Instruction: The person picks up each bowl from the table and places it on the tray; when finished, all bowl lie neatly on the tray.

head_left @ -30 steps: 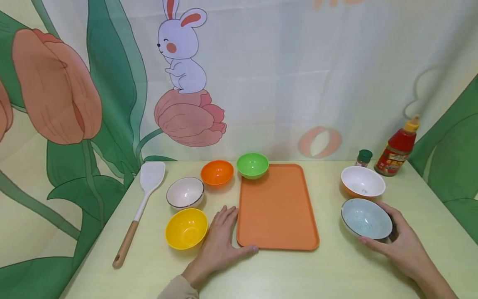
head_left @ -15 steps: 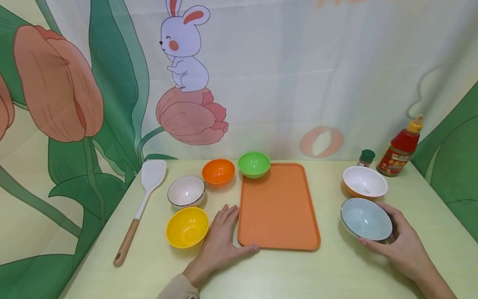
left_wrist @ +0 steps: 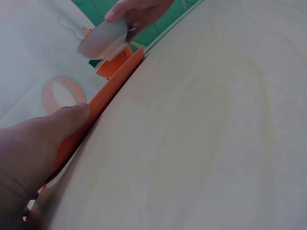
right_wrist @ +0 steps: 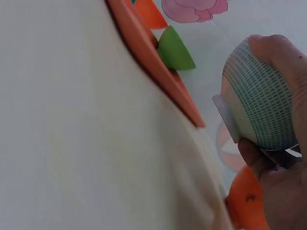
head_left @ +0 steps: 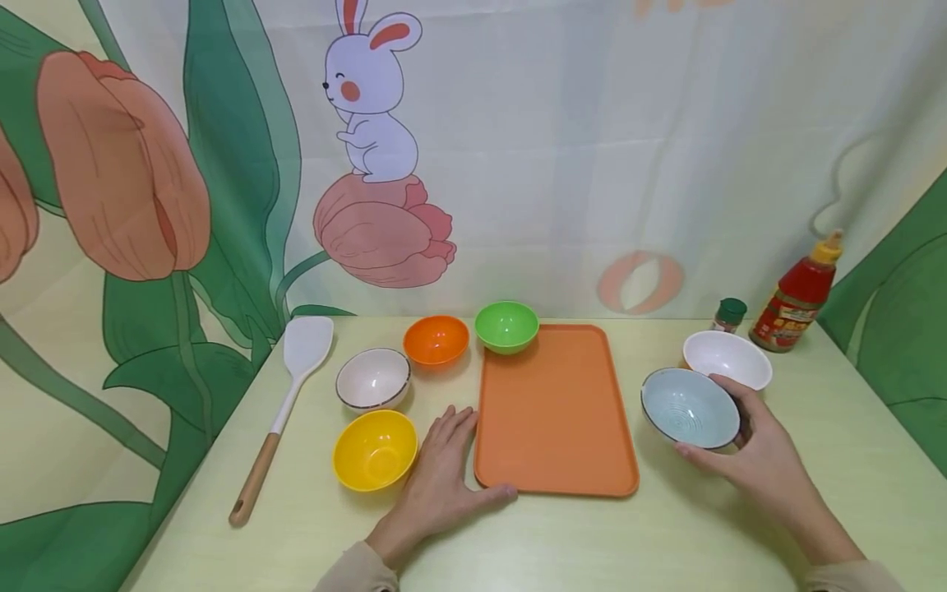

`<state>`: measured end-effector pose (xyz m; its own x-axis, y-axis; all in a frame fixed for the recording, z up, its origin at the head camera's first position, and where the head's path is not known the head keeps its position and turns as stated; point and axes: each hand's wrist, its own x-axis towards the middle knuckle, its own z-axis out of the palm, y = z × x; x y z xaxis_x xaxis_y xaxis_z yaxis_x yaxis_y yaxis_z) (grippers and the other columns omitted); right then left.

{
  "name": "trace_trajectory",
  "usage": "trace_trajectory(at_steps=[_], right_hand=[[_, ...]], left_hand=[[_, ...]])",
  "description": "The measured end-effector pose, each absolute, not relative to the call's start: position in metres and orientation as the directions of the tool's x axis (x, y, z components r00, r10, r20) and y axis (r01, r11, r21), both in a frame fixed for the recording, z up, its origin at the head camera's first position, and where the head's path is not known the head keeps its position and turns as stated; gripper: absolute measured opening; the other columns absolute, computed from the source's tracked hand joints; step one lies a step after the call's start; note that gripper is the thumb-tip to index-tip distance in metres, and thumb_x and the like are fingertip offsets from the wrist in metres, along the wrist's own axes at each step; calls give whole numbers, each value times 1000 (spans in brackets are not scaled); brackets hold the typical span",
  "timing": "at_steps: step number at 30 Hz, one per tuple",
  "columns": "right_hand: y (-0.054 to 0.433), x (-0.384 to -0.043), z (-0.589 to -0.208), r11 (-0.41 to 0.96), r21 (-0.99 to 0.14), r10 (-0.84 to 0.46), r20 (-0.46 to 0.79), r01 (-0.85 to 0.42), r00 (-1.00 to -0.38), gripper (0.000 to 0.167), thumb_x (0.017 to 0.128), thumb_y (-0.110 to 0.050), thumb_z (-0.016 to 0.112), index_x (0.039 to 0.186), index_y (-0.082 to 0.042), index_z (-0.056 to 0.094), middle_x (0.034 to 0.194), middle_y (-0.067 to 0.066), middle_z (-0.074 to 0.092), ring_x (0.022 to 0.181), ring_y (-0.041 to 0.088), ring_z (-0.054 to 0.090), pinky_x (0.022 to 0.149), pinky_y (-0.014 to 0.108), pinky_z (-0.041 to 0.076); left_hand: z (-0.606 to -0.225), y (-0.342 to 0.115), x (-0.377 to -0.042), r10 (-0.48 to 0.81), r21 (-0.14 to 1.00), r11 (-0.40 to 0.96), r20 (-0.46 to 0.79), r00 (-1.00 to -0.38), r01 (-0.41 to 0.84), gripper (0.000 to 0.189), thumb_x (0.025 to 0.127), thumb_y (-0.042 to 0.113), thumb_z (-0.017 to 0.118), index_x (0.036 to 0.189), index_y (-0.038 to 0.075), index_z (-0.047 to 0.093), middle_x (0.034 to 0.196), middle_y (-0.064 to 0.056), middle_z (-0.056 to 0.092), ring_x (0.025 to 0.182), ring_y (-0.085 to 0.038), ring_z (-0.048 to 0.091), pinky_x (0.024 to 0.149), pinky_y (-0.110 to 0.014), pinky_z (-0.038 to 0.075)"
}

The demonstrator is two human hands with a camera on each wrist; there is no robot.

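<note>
The blue bowl [head_left: 690, 409] is up off the table in my right hand [head_left: 762, 456], close to upright, between the tray and the white-lined bowl. My thumb is clamped on its near rim and my fingers curl round the right side. I judge it to be glazed ceramic: stiff, moderately light, rather slippery and breakable if knocked. The rim and outer wall seem the best hold, with a fingertip low by the foot for support. Its ringed inside is bare.

At the far left I have the spatula [head_left: 288, 404], lying on the table. Next come the dark-rimmed white bowl [head_left: 373, 380], the yellow bowl [head_left: 376, 451] nearer me and the orange bowl [head_left: 436, 341] farther back; I see nothing in any of them. My left hand [head_left: 442, 470] lies between the yellow bowl and the tray, fingers straight and close together, thumb spread apart against the tray's near edge, gripping nothing. The green bowl [head_left: 506, 326], bare inside, sits on the back left corner of the tray [head_left: 558, 411].

Beyond the blue bowl, the white-lined bowl [head_left: 728, 355] is partly hidden, so I can't tell all it holds. Behind it stand the small jar [head_left: 730, 314] and, farthest right, the sauce bottle [head_left: 795, 302], filled with red.
</note>
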<state>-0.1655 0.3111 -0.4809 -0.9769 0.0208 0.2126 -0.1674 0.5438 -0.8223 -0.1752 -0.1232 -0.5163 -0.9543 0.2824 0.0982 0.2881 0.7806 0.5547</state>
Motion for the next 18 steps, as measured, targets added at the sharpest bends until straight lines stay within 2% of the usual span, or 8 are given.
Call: trace_trajectory(at_steps=[6, 8, 13, 16, 18], right_hand=[[289, -193, -462, 500, -843, -23, 217, -199, -976, 108, 87, -20, 99, 170, -4, 32, 163, 24, 45, 139, 30, 51, 98, -2, 40], [281, -204, -457, 484, -850, -47, 212, -208, -976, 108, 88, -21, 99, 170, -3, 31, 164, 24, 44, 141, 37, 50, 99, -1, 41], [264, -229, -448, 459, -860, -73, 216, -225, -974, 107, 88, -26, 99, 169, -4, 32, 164, 20, 45, 145, 38, 50, 102, 6, 46], [254, -244, -444, 470, -856, -72, 204, -214, -976, 107, 88, -33, 99, 169, -6, 33, 164, 18, 47, 145, 38, 52, 107, 19, 51], [248, -254, -444, 474, -858, -72, 183, -196, -980, 111, 88, -36, 98, 170, -6, 31, 165, 19, 46, 146, 39, 52, 113, 34, 54]], left_hand=[[-518, -124, -175, 285, 553, 779, 107, -953, 295, 124, 80, 85, 80, 173, 13, 41, 180, -6, 37, 171, -34, 23, 138, -62, 24], [-518, -124, -175, 285, 554, 779, 108, -952, 296, 124, 80, 85, 81, 173, 13, 41, 180, -6, 37, 171, -34, 22, 138, -62, 24], [-517, -124, -175, 292, 560, 772, 109, -950, 301, 124, 81, 84, 81, 173, 13, 39, 180, -7, 37, 171, -34, 22, 138, -62, 23], [-517, -124, -175, 295, 559, 771, 111, -949, 305, 124, 81, 83, 82, 174, 13, 39, 180, -7, 37, 171, -34, 21, 139, -60, 21], [-517, -124, -175, 294, 557, 773, 112, -949, 305, 124, 81, 83, 82, 174, 13, 38, 180, -7, 37, 171, -34, 22, 139, -60, 21]])
